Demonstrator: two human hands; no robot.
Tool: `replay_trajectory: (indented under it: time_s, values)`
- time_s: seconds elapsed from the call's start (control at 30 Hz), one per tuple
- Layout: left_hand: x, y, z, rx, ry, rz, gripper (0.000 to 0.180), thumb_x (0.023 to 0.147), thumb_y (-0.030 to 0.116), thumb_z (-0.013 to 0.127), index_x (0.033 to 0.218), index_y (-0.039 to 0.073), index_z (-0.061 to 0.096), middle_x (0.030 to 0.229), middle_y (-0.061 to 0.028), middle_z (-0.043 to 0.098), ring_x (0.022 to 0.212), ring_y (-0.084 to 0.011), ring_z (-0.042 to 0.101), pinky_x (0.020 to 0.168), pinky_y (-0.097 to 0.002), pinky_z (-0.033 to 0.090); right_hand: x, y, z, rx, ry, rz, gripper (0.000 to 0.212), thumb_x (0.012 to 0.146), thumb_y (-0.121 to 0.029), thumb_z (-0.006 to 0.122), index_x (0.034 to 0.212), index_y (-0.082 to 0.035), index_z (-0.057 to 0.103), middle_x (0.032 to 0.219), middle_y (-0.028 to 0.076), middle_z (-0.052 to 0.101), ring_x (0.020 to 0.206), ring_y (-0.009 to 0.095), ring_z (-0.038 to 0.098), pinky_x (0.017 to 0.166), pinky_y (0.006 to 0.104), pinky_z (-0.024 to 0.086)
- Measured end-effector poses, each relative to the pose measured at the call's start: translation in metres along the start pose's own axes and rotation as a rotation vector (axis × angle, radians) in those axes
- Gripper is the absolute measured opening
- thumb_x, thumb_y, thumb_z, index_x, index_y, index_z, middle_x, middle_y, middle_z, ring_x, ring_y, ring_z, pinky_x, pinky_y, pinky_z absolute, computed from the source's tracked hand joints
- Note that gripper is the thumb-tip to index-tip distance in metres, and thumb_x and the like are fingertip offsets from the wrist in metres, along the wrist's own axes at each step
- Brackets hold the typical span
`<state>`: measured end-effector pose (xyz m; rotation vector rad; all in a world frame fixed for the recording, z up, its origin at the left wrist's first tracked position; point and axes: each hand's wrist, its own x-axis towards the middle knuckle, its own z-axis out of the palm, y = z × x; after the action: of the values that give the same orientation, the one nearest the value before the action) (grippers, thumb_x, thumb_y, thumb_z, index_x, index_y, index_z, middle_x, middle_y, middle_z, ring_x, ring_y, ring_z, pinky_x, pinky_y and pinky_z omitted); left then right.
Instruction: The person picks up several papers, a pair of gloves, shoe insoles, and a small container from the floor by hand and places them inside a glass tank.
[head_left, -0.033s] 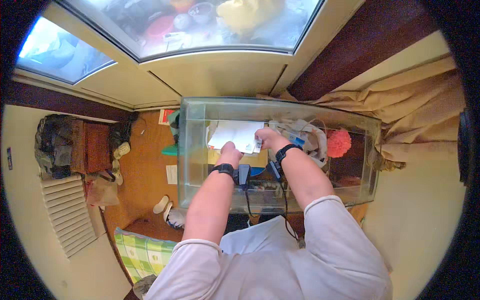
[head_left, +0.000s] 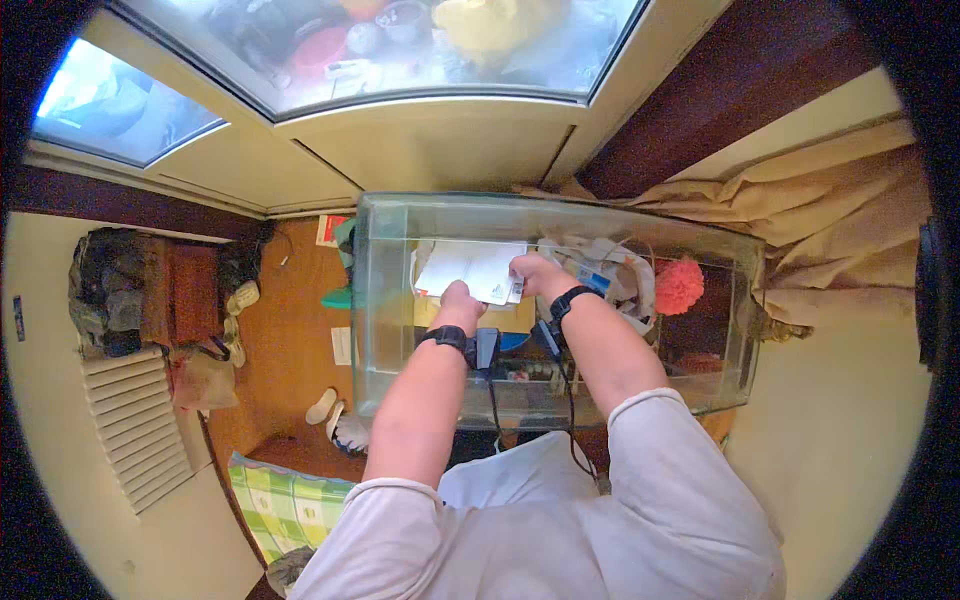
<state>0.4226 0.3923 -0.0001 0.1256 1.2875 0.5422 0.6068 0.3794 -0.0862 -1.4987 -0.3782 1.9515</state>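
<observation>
A clear glass tank (head_left: 400, 300) stands in front of me, and both my arms reach down into it. My left hand (head_left: 460, 302) grips the lower edge of a bundle of white papers (head_left: 468, 264). My right hand (head_left: 535, 276) holds the same bundle at its right edge. The papers sit above yellow and blue items on the tank floor. Each wrist wears a black band with a cable hanging toward my body.
Inside the tank on the right are crumpled white wrapping (head_left: 605, 270) and a pink fluffy ball (head_left: 680, 286). A beige curtain (head_left: 830, 230) hangs to the right, with a window (head_left: 400, 50) above. On the wooden floor to the left lie slippers (head_left: 335, 415), a green checked cloth (head_left: 285, 500) and a white slatted panel (head_left: 135, 425).
</observation>
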Motion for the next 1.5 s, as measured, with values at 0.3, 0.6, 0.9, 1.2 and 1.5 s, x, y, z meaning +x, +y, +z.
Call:
replay_trajectory:
  time_s: [0.3,0.6,0.9,1.2,1.5]
  values:
    - [0.048,0.0,-0.055,-0.368,0.135,-0.145,0.033,0.082,0.024,0.04,0.109,0.006,0.043,0.115,-0.0119,0.045,0.101,-0.0312,0.048,0.085,-0.0506,0.038,0.019,0.026,0.035,-0.078,-0.262,-0.358,0.021,0.073,-0.006,0.048,0.092,0.001,0.051,0.083,0.014,0.056,0.072,0.027,0.056,0.067,0.0414,0.048]
    - [0.035,0.016,-0.023,-0.073,0.353,-0.177,0.051,0.084,0.026,0.038,0.131,0.013,0.022,0.136,-0.011,0.019,0.116,-0.0319,0.034,0.091,-0.0519,0.03,0.057,0.04,0.05,0.329,-0.054,0.12,0.025,0.079,-0.016,0.046,0.096,0.001,0.051,0.085,0.013,0.058,0.075,0.024,0.058,0.068,0.0402,0.048]
    - [0.02,0.006,0.015,-0.076,0.07,-0.204,0.049,0.085,0.033,0.036,0.129,0.016,0.025,0.13,-0.0093,0.032,0.115,-0.0292,0.035,0.09,-0.0476,0.033,-0.029,-0.037,0.023,0.273,0.104,0.171,0.043,0.084,-0.029,0.041,0.121,-0.01,0.034,0.131,0.009,0.029,0.118,0.036,0.026,0.095,0.0527,0.021]
    - [-0.072,0.015,0.05,-0.052,0.0,-0.066,0.051,0.084,0.028,0.036,0.13,0.012,0.022,0.131,-0.0107,0.031,0.116,-0.0283,0.036,0.091,-0.0468,0.029,-0.147,-0.087,0.059,0.303,0.245,0.038,0.04,0.081,-0.03,0.044,0.116,-0.012,0.041,0.118,0.004,0.043,0.107,0.029,0.039,0.088,0.0464,0.028]
    - [-0.18,0.013,0.067,-0.085,-0.226,0.256,0.036,0.083,0.027,0.041,0.115,0.009,0.039,0.109,-0.0071,0.046,0.099,-0.0233,0.047,0.084,-0.0407,0.036,-0.245,-0.096,0.103,0.404,0.301,-0.328,0.012,0.077,-0.021,0.054,0.084,-0.011,0.052,0.081,0.003,0.052,0.071,0.018,0.051,0.061,0.0315,0.043]
